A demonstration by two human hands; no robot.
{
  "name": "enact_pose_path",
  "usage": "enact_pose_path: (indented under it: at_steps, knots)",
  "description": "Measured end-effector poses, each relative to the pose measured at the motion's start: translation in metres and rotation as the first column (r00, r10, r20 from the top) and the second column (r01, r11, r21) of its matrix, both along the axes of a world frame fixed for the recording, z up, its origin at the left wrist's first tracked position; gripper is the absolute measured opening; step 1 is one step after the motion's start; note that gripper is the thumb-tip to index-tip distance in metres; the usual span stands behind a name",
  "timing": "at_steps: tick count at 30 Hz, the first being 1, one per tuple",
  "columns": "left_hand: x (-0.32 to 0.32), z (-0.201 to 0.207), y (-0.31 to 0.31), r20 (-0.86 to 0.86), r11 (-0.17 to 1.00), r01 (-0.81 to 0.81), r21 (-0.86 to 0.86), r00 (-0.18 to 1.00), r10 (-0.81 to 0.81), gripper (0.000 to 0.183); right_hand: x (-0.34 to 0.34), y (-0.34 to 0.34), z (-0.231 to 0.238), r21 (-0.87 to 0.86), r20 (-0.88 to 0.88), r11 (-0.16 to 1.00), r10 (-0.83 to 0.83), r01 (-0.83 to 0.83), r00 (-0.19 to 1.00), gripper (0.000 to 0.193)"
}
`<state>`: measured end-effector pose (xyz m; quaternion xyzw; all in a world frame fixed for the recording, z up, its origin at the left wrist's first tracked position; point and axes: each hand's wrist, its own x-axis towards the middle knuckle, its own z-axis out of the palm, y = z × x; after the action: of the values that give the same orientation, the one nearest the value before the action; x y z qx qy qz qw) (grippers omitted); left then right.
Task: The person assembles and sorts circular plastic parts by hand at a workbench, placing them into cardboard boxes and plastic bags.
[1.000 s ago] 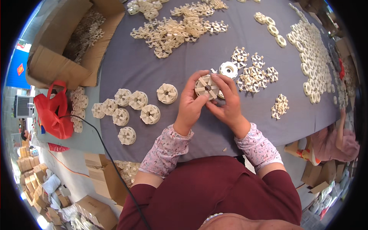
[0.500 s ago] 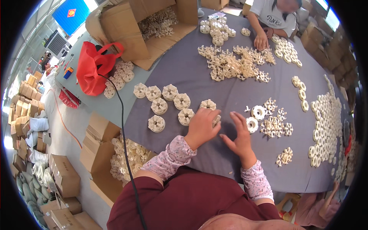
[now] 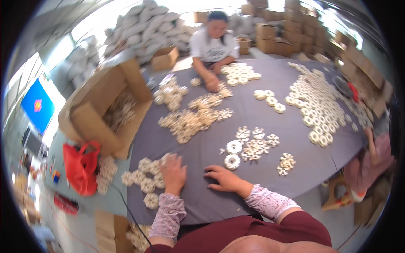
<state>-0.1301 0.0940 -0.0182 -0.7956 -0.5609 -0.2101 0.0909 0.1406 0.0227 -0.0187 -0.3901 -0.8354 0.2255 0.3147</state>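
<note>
My left hand lies over the right edge of a group of round cream plastic parts, its fingers stretched out. Whatever is under its palm is hidden. My right hand rests low over the cloth with its fingers spread and nothing in them. Just beyond that hand sit two white plastic rings, one behind the other. To the right of the rings is a small pile of cream star-shaped plastic pieces, with a smaller heap of them farther right.
A grey cloth covers the table. A big heap of star-shaped pieces lies farther back. Many cream rings spread over the right side. An open cardboard box and red bag stand left. Across the table, a person handles pieces.
The view has swung up and rightward, so the table appears lower and more to the left. My left hand has moved left over the round parts, and my hands are farther apart.
</note>
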Motion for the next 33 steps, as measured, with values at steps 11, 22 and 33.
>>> enact_pose_path:
  at_steps: [11, 22, 33]
  knots:
    - [0.133, 0.035, -0.047, 0.468, 0.784, 0.621, -0.025, 0.700, -0.540, 0.022, -0.001, 0.027, -0.060, -0.144, -0.238, 0.989, -0.004, -0.032, 0.971, 0.037]
    - [0.135, 0.027, -0.041, 0.558, 0.715, 0.698, 0.040, 0.578, -0.596, 0.021, -0.001, 0.029, -0.081, -0.023, -0.228, 1.000, 0.001, -0.006, 0.974, 0.028]
    - [0.133, 0.027, -0.042, 0.584, 0.715, 0.699, 0.028, 0.569, -0.579, 0.020, 0.001, 0.022, -0.069, -0.024, -0.240, 1.000, -0.003, -0.003, 0.971, 0.028]
